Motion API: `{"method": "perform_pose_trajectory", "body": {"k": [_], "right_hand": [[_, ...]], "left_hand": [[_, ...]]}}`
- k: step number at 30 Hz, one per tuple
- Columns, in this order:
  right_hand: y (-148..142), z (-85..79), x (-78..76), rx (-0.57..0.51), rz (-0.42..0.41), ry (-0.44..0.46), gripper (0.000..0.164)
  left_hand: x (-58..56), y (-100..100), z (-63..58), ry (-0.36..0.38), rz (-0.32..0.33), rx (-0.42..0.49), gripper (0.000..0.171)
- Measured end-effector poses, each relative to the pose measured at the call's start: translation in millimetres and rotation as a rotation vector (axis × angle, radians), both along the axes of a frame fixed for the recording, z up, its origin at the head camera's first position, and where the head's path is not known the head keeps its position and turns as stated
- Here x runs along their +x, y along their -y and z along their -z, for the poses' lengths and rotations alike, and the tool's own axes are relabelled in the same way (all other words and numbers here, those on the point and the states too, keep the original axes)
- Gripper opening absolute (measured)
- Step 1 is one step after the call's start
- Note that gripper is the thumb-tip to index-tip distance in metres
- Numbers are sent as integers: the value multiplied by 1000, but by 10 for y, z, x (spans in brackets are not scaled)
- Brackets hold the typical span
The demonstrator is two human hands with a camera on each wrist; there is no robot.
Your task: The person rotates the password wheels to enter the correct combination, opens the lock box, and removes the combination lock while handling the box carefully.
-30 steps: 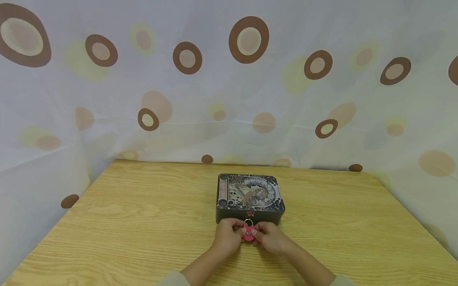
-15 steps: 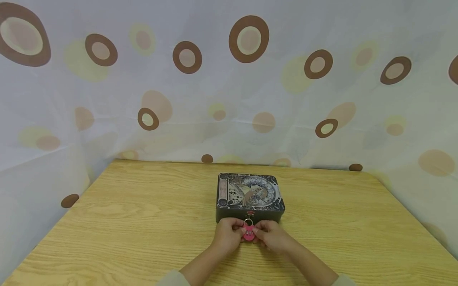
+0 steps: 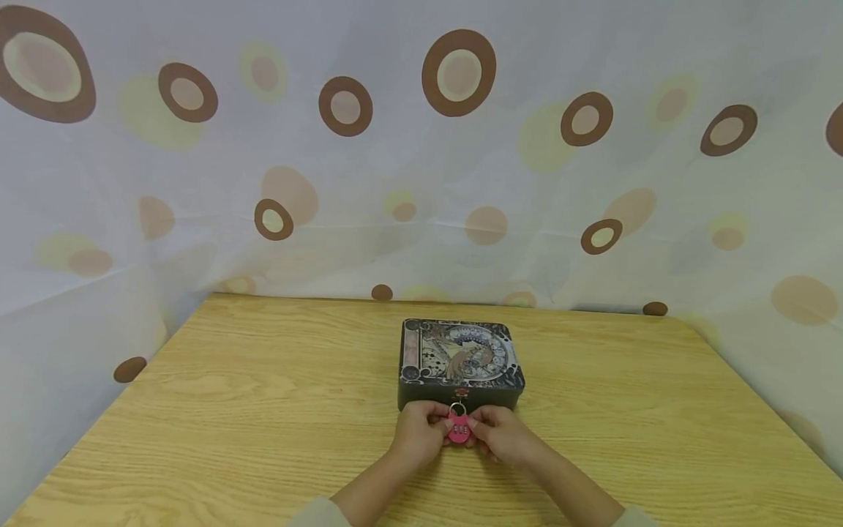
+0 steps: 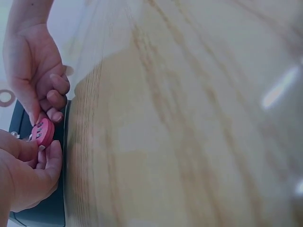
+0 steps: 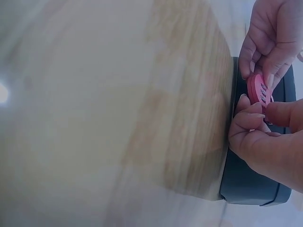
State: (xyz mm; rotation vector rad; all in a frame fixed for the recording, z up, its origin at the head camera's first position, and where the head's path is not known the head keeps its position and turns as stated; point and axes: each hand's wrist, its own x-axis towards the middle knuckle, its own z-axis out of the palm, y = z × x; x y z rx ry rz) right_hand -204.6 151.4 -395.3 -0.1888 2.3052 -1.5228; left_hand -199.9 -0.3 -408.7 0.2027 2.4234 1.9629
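Observation:
A pink combination padlock with number dials and a metal shackle is held up at the front of a dark tin box with a decorated lid. My left hand pinches the padlock's left edge between thumb and fingers. From the other side my right hand pinches its right edge. Above the shackle, a small red latch shows on the box front; whether the shackle passes through it, I cannot tell. Both wrist views show the pink padlock between the two hands, dials facing out.
The box stands on a wooden table, its lid down. Behind and beside the table hangs a pale curtain with brown and yellow circles. The table's back edge lies a little beyond the box.
A second ago my right thumb covered part of the dials; now it has shifted right to the padlock's edge and the dials show. The left hand and the box stay put.

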Motion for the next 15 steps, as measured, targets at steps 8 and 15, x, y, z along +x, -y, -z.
{"method": "perform_pose_trajectory", "body": {"k": [8, 15], "right_hand": [[4, 25, -1, 8, -27, -5, 15], [-4, 30, -13, 3, -47, -6, 15]], "left_hand": [[7, -5, -2, 15, -3, 2, 10], [5, -11, -7, 12, -8, -8, 10]]}}
